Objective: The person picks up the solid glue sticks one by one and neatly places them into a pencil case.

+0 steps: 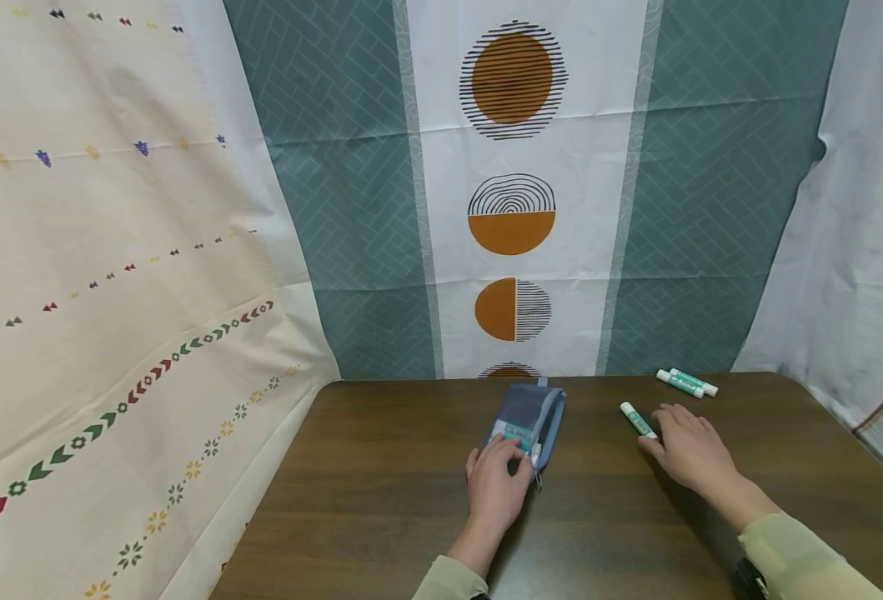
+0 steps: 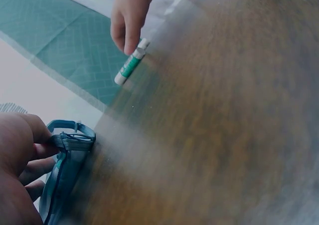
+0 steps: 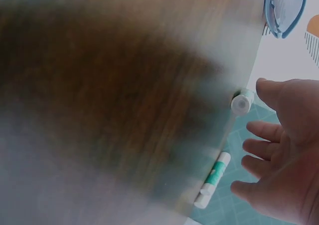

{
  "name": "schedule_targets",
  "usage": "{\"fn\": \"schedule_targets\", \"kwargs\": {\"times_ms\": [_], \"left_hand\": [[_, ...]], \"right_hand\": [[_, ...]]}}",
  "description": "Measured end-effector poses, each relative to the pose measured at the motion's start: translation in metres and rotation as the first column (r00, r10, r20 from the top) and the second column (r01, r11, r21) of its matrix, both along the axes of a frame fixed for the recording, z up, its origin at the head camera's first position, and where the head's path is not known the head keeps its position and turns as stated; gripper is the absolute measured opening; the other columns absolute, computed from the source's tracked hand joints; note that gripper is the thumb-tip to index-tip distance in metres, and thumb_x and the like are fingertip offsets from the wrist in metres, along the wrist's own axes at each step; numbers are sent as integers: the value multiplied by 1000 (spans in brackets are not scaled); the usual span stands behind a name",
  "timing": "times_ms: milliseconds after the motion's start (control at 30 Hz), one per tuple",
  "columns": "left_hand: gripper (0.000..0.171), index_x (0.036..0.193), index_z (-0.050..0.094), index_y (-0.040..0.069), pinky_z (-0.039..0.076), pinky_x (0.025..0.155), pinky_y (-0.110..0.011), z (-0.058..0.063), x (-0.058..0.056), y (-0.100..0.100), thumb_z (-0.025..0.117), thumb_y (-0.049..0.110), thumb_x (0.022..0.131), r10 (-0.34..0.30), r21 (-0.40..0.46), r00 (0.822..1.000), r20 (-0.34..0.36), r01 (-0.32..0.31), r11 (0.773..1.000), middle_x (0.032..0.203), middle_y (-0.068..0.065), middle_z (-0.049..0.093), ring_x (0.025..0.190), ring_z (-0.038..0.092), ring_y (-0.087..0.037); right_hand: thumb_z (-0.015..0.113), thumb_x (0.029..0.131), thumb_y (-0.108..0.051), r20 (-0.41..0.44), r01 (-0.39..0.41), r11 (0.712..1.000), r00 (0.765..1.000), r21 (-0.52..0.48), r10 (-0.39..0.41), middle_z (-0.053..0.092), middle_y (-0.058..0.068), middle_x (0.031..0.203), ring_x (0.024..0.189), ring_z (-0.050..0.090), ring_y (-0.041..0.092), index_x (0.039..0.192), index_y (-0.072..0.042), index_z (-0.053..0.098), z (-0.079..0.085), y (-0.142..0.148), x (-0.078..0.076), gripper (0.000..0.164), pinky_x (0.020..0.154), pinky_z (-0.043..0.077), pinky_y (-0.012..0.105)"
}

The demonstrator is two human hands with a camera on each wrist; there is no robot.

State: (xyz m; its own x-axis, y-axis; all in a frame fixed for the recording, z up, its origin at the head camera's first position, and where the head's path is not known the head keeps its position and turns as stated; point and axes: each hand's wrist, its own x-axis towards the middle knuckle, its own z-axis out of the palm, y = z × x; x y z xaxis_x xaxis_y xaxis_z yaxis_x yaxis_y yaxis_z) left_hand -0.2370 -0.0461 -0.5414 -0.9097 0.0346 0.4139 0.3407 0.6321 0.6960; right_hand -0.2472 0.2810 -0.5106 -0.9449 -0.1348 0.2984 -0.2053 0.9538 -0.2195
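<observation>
A blue-grey zip pouch (image 1: 518, 407) lies on the table, its see-through front showing a green-and-white item inside. My left hand (image 1: 495, 483) is at its near end; in the left wrist view the thumb and a finger pinch the pouch's zipped edge (image 2: 75, 143). To the right, a single white-and-green glue stick (image 1: 638, 420) lies on the table. My right hand (image 1: 690, 448) is just beside it, thumb close to its near end. The right wrist view shows the right hand's fingers (image 3: 261, 149) spread and relaxed, holding nothing, with the glue stick's round end (image 3: 241, 104) near the thumb.
Two more glue sticks (image 1: 687, 383) lie side by side near the back edge of the brown wooden table (image 1: 381, 500). A green and white patterned cloth (image 1: 358, 208) hangs behind the table, and a cream printed cloth (image 1: 148, 375) hangs at the left.
</observation>
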Motion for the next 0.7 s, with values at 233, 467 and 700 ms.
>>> {"fn": "schedule_targets", "kwargs": {"times_ms": [233,467,700], "left_hand": [[13,84,80,17,33,119,-74,1,1,0,76,14,96,0,5,1000,-2,0,1000,126,2,81,138,66,-28],[12,85,80,17,33,119,-74,0,0,1,76,14,96,2,3,1000,-5,-2,1000,126,2,81,138,66,-28],[12,86,81,17,33,119,-74,-1,-1,0,76,15,97,0,4,1000,1,0,1000,126,3,81,138,66,-27]], "right_hand": [[84,98,-21,-21,-16,1000,1000,0,16,58,11,91,83,57,31,96,0,62,0,0,-4,30,77,49,59],[82,98,-20,14,-7,1000,1000,-4,7,55,6,84,76,53,26,93,-2,60,-1,0,-6,29,73,49,53],[80,100,-19,38,3,1000,999,-4,-3,52,4,82,73,49,23,90,-5,57,-5,2,-7,29,68,45,47]]}}
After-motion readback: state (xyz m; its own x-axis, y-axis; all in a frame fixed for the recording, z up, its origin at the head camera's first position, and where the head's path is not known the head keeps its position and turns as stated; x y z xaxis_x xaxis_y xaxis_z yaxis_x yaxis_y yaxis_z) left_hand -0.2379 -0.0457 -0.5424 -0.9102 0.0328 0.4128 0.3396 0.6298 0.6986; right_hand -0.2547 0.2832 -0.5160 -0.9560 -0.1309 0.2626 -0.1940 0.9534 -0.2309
